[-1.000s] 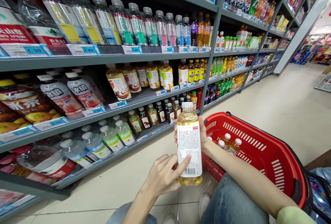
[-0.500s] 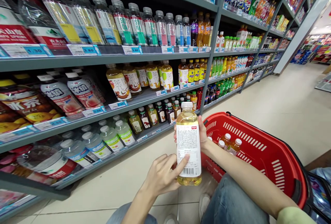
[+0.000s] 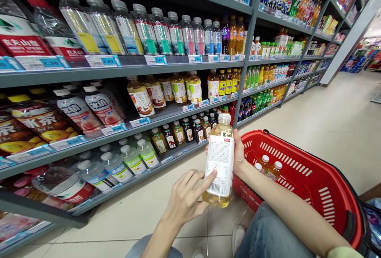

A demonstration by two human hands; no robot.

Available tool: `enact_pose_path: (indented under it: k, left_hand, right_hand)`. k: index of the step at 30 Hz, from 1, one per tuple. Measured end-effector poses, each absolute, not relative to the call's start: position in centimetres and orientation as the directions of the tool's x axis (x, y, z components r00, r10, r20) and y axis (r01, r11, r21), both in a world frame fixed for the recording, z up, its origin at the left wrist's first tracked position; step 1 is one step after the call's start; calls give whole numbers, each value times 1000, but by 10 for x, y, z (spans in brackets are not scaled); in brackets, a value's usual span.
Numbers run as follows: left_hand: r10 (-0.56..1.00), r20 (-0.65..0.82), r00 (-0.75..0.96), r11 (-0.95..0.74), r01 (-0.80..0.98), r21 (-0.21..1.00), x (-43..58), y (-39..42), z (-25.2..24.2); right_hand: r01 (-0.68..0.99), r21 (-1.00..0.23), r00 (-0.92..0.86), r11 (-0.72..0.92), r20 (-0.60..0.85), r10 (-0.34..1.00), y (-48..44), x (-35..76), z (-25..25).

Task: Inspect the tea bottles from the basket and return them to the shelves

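Observation:
My right hand (image 3: 238, 153) is wrapped round a bottle (image 3: 222, 162) of pale yellow drink from behind, fingertips showing at its left side. The bottle is tilted slightly, cap up; its white back label, with small print and a barcode, faces me. Held low on the left is my left hand (image 3: 187, 196), its index finger stretched out against the label just above the barcode. The thumb of that hand lies apart near the bottle's base, and the other fingers are half bent.
To the right of my knees stands a red shopping basket (image 3: 315, 168) with several small capped bottles (image 3: 269, 166) inside. Grey shelves (image 3: 184, 61) full of drinks run along the left and ahead. Pale floor tiles (image 3: 125, 214) lie below.
The bottle has tipped a little, its top leaning further right and its base rising. My left index fingertip has shifted slightly up on the label. The view has turned a little left.

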State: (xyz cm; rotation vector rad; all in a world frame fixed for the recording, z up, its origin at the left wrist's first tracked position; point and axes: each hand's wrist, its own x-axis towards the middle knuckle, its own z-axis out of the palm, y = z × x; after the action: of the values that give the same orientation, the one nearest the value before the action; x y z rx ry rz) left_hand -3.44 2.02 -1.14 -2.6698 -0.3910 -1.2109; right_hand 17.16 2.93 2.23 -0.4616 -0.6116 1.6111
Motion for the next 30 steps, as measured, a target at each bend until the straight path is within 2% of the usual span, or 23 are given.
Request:
enact_pose_path:
  k: [4,11,17,20,24,27,30]
  left_hand:
    - [257,791,556,-958,254,133,-32,15,-7]
    - [269,828,492,-962,184,204,-19,8,-13]
    - [270,913,307,-954,213,211,-13,8,-18]
    - [364,916,168,-920,216,326,-12,5,-17]
    - [625,780,27,-776,123,618,-17,0,-16]
    - [829,547,118,-546,-46,836,-22,-3,-14]
    - [932,286,222,-231,-242,942,-22,-1,-9]
  right_hand:
    - [-826,-563,13,7,-5,1000,26,170,31]
    - [-870,-485,191,89,-164,968,21,160,41]
    - [-849,-522,140,74,-87,986,13,153,47]
    - [-855,-516,85,59,-27,996,10,154,49]
    - [-850,-524,35,44,27,999,10,157,53]
    - [-845,-521,122,123,35,992,11,159,55]
    - [-826,-536,204,173,2,979,15,162,55]
